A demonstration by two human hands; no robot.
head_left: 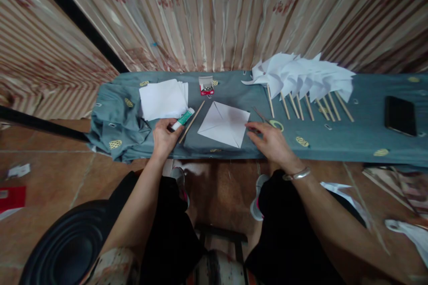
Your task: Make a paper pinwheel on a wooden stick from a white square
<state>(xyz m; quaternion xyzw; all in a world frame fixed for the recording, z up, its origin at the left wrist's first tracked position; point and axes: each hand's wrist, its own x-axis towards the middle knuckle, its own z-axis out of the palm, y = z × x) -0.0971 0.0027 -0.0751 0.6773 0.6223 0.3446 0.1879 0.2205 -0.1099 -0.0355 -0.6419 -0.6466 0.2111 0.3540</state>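
My left hand (164, 137) is closed around a green and white tube (184, 117), beside a stack of white paper (163, 100). Just right of the tube, a thin wooden stick (191, 122) lies at a slant. A square sheet of white paper (224, 124) with lines running in from its corners rests flat between my hands. At its right corner is my right hand (270, 141), fingertips by the paper's edge, thumb and forefinger a little apart. Scissors (276, 125) with pale green handles lie just behind that hand, partly hidden by it.
A small open red box (206, 86) of metal pins or tacks stands at the back. Several white paper pinwheels (301, 75) on wooden sticks lie in a row at the back right. A black phone (400, 116) is far right on the green cloth (354, 142). A curtain (214, 18) hangs behind.
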